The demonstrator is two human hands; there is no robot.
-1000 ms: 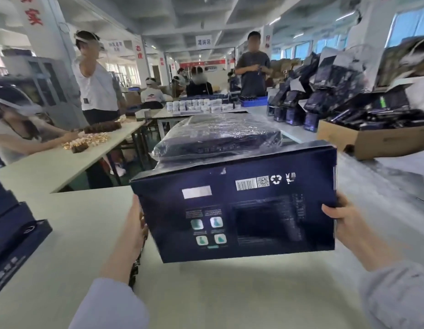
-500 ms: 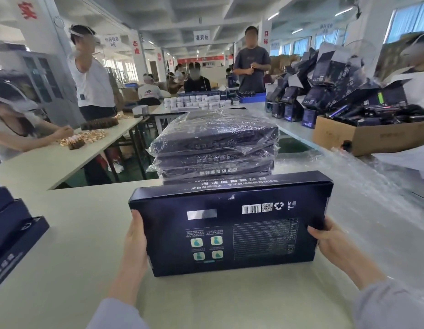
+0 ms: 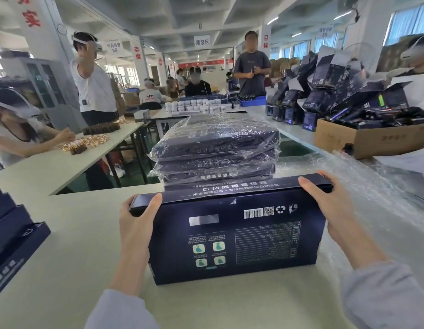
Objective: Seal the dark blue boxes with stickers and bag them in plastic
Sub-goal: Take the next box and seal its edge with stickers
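At the left edge of the frame a stack of unbagged boxes (image 3: 11,236) sits on the pale worktop (image 3: 75,245), their dark blue sides facing inward; right of it, in the lower middle, the left hand (image 3: 136,224) comes up out of a grey sleeve (image 3: 120,312) and grips the upper left corner of the dark blue box (image 3: 234,236), palm against the box's left end and the fingers curled over its top edge; the box stands on its long side in the centre of the frame, its lower edge down at the worktop, its printed face with barcode, recycling mark and four small green pictures turned to the camera; just behind it, towards the upper middle, a pile of bagged boxes (image 3: 215,148) lies flat, each one wrapped in shiny clear plastic; right of centre the right hand (image 3: 329,210) holds the box's upper right corner, thumb and fingers hooked over the top edge, wrist running down the right end; beyond that hand, clear plastic bags (image 3: 377,186) lie crumpled over the worktop; at the right edge, higher in the frame, a brown cardboard carton (image 3: 363,141) holds a heap of small dark packs.
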